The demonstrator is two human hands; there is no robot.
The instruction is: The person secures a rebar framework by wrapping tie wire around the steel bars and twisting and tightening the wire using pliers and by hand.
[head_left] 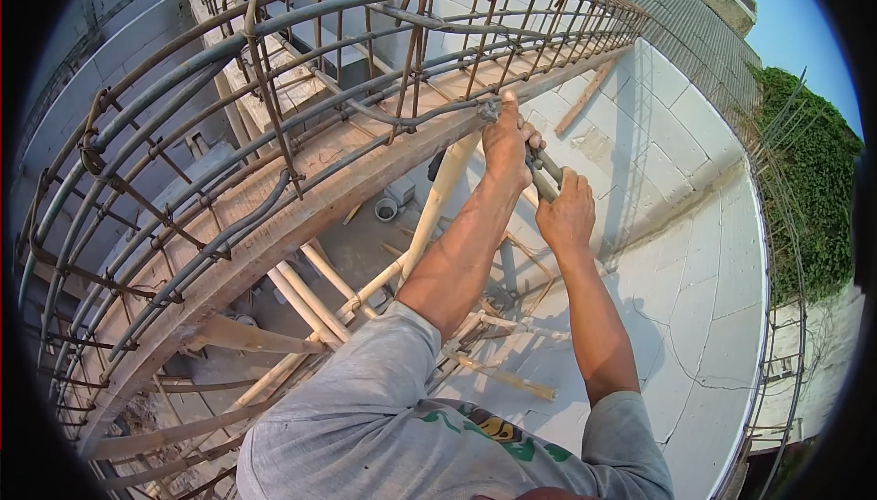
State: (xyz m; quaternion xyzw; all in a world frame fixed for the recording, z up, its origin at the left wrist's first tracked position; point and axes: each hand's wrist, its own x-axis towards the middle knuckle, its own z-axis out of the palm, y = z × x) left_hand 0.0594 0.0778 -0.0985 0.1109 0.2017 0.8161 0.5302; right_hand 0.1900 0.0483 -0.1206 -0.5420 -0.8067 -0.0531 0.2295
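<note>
My right hand (566,212) is wrapped around the lower end of a dark, bar-like metal hand tool (545,176), whose exact kind I cannot tell. Higher up, my left hand (505,144) closes around the tool's upper part, fingers curled and thumb pointing up toward the rebar. Beside that thumb, a small crumpled grey lump (491,110) sits at the edge of the wooden formwork board (338,157). Above the board runs a long rebar cage (420,25) of lengthwise bars tied with stirrups.
A white block wall (703,135) stands at the right. Below the board are bamboo and wooden props (438,199) and a bucket (385,210) on the floor. A short wooden piece (585,96) leans on the wall. Corrugated roofing (594,7) and greenery (804,171) lie beyond.
</note>
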